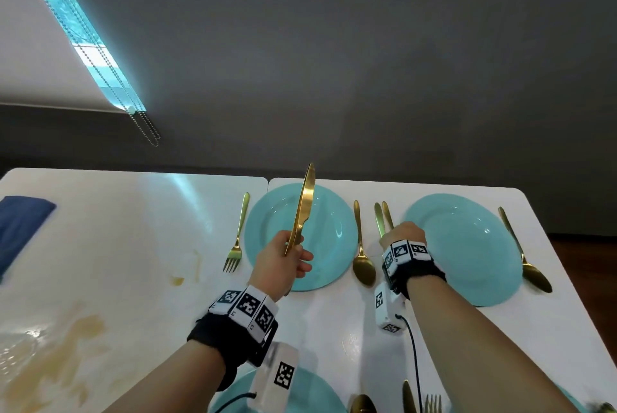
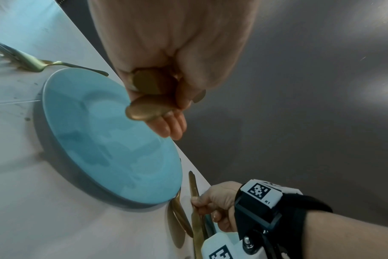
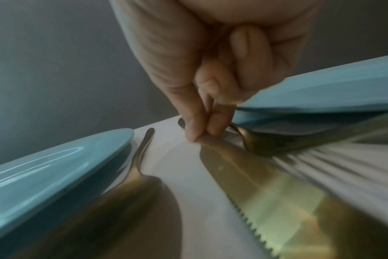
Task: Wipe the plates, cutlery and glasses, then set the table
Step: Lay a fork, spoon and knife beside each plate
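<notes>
My left hand grips a gold knife by its handle, blade pointing up and away above the middle turquoise plate. In the left wrist view the handle's end sticks out of my left hand over the plate. My right hand is down between the two far plates, and its fingertips pinch the handle of a second gold knife lying on the white table. A fork lies beside that knife, partly under the right plate.
A fork lies left of the middle plate and a spoon right of it. Another spoon lies right of the right plate. A blue cloth sits far left. Brownish stains mark the near left. A nearer plate and cutlery lie below.
</notes>
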`<action>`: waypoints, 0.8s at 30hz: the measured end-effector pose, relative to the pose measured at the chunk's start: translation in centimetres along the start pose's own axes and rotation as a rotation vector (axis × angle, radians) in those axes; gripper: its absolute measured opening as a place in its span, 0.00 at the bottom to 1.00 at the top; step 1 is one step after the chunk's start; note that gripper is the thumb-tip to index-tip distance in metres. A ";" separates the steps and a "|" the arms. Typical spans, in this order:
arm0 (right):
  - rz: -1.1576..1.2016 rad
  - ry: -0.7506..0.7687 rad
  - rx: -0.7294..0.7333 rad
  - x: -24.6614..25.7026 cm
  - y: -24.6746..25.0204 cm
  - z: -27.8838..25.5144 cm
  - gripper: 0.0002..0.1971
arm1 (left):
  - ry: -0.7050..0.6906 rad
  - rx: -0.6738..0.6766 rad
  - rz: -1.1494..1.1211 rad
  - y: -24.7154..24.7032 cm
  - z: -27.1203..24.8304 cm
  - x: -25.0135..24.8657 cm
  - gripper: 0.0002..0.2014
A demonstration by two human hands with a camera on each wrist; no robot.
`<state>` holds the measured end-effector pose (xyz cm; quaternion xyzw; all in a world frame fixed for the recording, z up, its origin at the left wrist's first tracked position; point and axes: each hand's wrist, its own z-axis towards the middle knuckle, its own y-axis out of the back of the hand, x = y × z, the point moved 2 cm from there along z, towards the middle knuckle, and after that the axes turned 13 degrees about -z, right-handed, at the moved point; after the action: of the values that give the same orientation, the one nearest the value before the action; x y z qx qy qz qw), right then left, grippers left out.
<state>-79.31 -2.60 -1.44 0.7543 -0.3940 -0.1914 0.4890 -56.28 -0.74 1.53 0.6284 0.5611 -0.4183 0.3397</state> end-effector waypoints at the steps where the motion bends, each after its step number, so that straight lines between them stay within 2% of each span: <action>1: 0.007 -0.006 0.001 0.1 0.1 0.0 0.19 | 0.002 0.001 0.005 0.0 0.0 0.0 0.10; 12: -0.108 0.074 -0.038 0.4 0.6 0.4 0.20 | 0.001 -0.009 0.017 0.0 0.2 -0.1 0.06; 18: -0.018 -0.011 -0.022 0.4 0.6 0.5 0.19 | 0.017 -0.013 0.001 0.2 0.1 0.1 0.06; 24: -0.024 -0.021 -0.015 0.5 0.5 0.4 0.20 | 0.028 -0.021 -0.013 0.4 -0.1 0.2 0.06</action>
<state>-79.48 -3.35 -1.16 0.7533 -0.3888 -0.2081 0.4880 -55.83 -0.65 1.38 0.6268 0.5743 -0.4057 0.3357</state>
